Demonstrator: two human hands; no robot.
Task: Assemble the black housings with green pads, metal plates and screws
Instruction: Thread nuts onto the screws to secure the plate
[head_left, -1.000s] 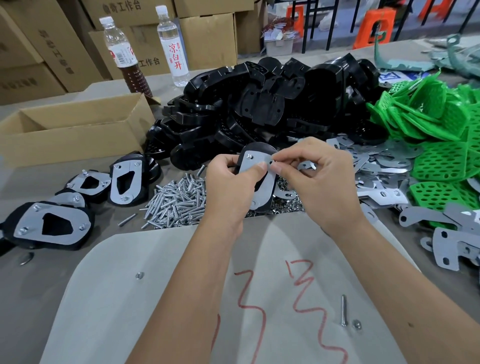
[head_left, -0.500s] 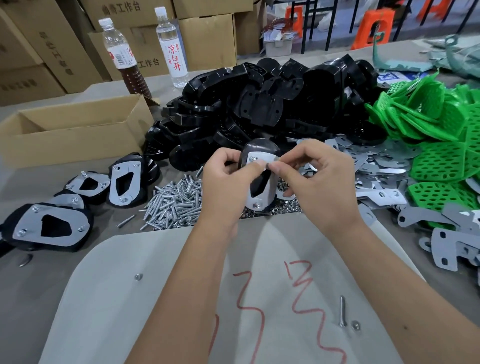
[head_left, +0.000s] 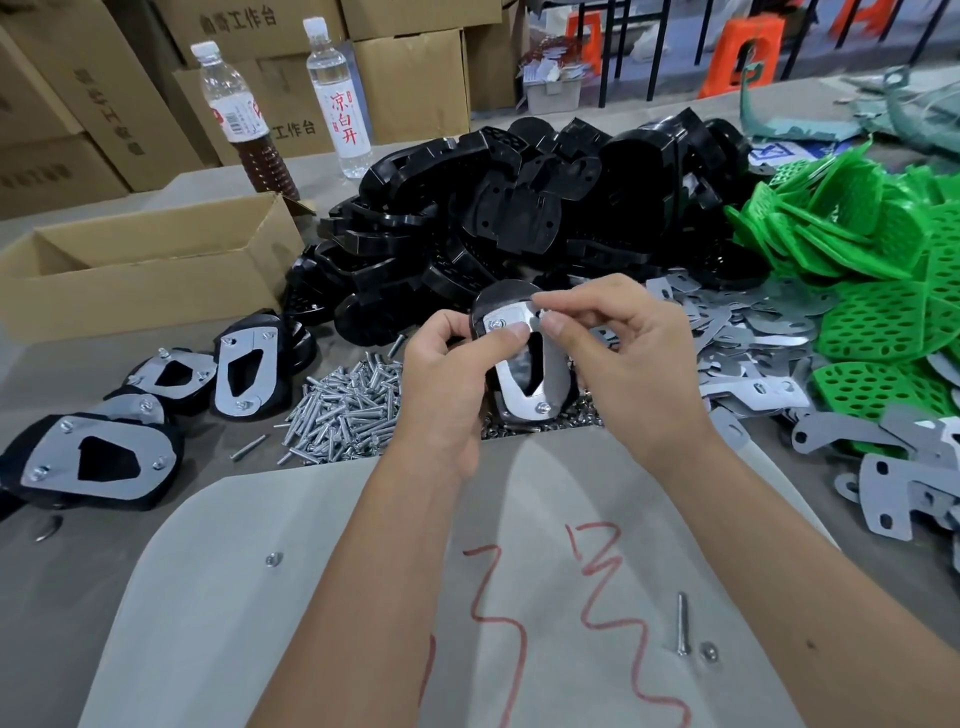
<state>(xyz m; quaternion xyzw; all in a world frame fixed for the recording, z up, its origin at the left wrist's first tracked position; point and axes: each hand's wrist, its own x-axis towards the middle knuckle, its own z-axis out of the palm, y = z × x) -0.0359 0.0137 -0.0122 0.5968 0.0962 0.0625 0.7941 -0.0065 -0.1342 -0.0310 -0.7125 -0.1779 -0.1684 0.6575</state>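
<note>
My left hand (head_left: 452, 374) grips a black housing (head_left: 501, 296) with a metal plate (head_left: 550, 384) on its face, thumb pressed on the plate's top. My right hand (head_left: 623, 353) pinches a small part at the plate's upper right corner; the part itself is too small to tell. Two screws show in the plate, top left and bottom. Behind lies a heap of black housings (head_left: 519, 208), green pads (head_left: 883, 291) at the right, loose metal plates (head_left: 748, 332) beside them, and a pile of screws (head_left: 343, 410) left of my hands.
Three assembled housings (head_left: 98, 457) lie at the left, by an open cardboard box (head_left: 145, 270). Two bottles (head_left: 337, 98) stand behind. A grey sheet with red marks (head_left: 467, 597) covers the near table, bearing a loose screw (head_left: 682, 631) and nuts.
The housing has tilted more upright between my hands, and my right fingers have shifted to the plate's upper right corner. Nothing else on the table moved.
</note>
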